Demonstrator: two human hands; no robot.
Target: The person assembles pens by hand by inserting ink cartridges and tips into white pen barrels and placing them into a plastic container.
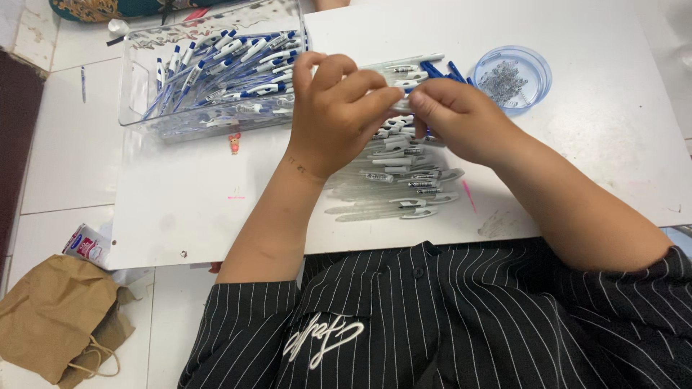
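My left hand and my right hand meet above the white board, fingertips pinched together on a clear pen part that is mostly hidden between them. Under the hands lies a pile of clear pen barrels with white clips. A clear plastic box at the upper left holds several finished blue-and-white pens. A few blue pen parts lie beyond my right hand.
A round clear blue dish of small metal springs sits at the upper right. A crumpled brown paper bag and a small carton lie on the tiled floor at the lower left.
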